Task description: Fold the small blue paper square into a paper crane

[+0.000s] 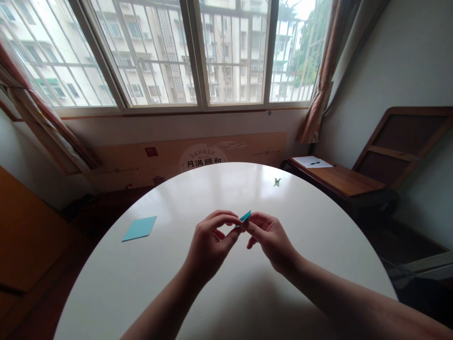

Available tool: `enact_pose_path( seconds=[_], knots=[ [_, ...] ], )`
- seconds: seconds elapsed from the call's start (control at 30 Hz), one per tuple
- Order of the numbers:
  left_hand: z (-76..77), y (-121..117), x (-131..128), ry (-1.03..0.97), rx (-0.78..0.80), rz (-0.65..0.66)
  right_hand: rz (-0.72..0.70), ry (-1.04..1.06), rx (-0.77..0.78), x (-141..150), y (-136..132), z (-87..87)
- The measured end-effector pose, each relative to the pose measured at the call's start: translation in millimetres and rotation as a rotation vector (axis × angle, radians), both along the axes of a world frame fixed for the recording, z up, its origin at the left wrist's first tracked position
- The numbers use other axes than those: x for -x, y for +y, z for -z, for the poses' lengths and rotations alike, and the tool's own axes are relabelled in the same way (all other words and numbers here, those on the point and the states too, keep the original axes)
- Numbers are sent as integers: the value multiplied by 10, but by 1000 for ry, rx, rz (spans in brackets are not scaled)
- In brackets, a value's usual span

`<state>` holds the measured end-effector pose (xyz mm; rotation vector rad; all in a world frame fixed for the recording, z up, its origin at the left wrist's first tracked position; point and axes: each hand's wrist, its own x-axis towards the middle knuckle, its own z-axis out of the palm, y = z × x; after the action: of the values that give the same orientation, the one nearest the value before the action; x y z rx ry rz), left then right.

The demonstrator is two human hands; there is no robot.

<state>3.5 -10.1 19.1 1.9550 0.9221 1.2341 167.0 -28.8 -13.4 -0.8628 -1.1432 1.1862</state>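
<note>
Above the middle of the round white table (148, 293), a small piece of folded blue paper (245, 217) is held between both hands. My left hand (212, 241) pinches its left side with thumb and fingertips. On the other side, my right hand (268, 234) grips the paper between thumb and index finger, its other fingers curled behind and below. The fingers cover much of the paper, so its full folded shape is hidden. A flat stack or sheet of light blue square paper (140, 228) lies on the table to the left, apart from the hands.
A small green folded paper figure (277, 182) stands near the table's far edge. Beyond on the right, a wooden bench (347, 182) carries a white sheet (308, 162) and a dark pen (314, 163). A barred window (233, 56) with curtains is behind the table.
</note>
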Motion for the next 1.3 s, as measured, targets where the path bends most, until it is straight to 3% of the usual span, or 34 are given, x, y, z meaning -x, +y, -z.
enact_pose_path(
  seconds=[0.23, 0.33, 0.53, 0.93, 1.1, 1.3],
  knots=[
    [-27, 75, 52, -113, 297, 134, -112, -13, 29, -35, 26, -19],
    [-36, 79, 51, -116, 354, 174, -112, -12, 40, -46, 17, -25],
    [-67, 52, 47, -58, 264, 115, -113, -24, 26, -72, 38, 2],
    [-11, 85, 31, -276, 593, 143, -166, -171, -39, -133, 35, -36],
    [13, 97, 41, -274, 676, 128, -184, -160, -14, -141, 42, -58],
    [-3, 110, 54, -174, 805, 106, -123, -346, -105, -160, 44, -85]
  ],
)
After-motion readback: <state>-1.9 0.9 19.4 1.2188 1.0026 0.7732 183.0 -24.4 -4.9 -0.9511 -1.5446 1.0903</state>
